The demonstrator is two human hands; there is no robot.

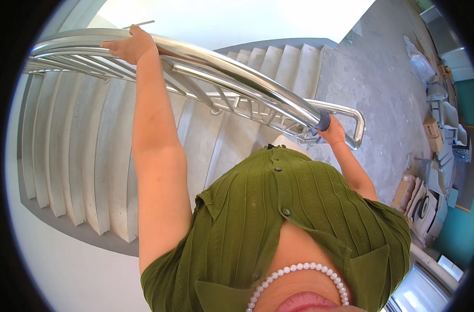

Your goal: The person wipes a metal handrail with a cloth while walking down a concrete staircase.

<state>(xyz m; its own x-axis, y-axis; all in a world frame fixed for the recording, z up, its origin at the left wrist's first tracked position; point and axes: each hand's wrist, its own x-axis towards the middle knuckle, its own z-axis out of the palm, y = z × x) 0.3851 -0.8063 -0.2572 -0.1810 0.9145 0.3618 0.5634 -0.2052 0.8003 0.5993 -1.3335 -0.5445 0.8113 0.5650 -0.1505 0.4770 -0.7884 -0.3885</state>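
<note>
A shiny metal handrail [221, 61] curves across the stairwell in front of me. My left hand [132, 47] rests against its upper left stretch, fingers spread and pointing left, with one digit reaching over the top. At the rail's right end my right hand [331, 131] is closed on a dark blue cloth [323, 120]. That cloth wraps around the rail; its far side is hidden. Below the top tube run thinner metal bars [195, 86].
Grey concrete steps [99, 151] descend at left, and another flight [281, 62] lies beyond the railing. At right is a grey floor [374, 88] with a plastic bag [418, 58], a cardboard box [432, 134] and stacked items [419, 203] along a teal wall.
</note>
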